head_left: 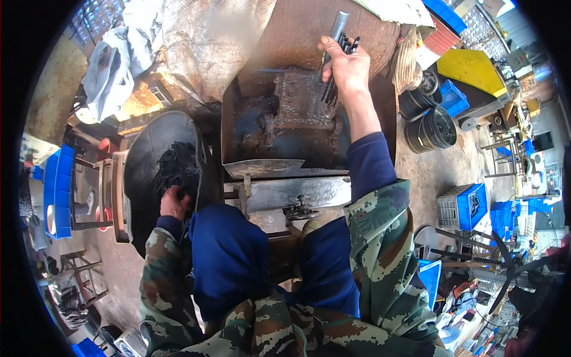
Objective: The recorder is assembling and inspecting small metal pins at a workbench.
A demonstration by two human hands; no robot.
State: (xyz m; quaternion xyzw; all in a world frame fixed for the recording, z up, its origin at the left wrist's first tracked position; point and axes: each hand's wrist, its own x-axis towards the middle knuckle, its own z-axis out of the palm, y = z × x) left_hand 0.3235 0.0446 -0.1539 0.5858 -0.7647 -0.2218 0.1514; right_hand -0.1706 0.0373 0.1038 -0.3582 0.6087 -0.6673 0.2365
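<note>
My right hand point(347, 64) is raised over the far right side of a rusty open-topped metal box point(262, 168). Its fingers are closed around a bundle of slim dark metal pieces point(330, 92), whose lower ends look toothed. A silver bar point(339, 25) sticks up above the grip. Inside the box sits a grimy, rough-surfaced block point(306, 101). To the left, my left hand point(174, 202) reaches into a black rubbery bin point(140, 160), at the near edge of a heap of thin black pieces point(178, 163). Its fingers are curled, and what they hold is partly hidden.
A handwheel point(300, 208) sits below the box, near my knees. Black buckets point(431, 128) and a blue-lined crate point(461, 207) stand on the floor to the right, near a fan point(505, 271). A blue bin point(58, 190) is at the left; stained sheeting point(208, 47) hangs behind.
</note>
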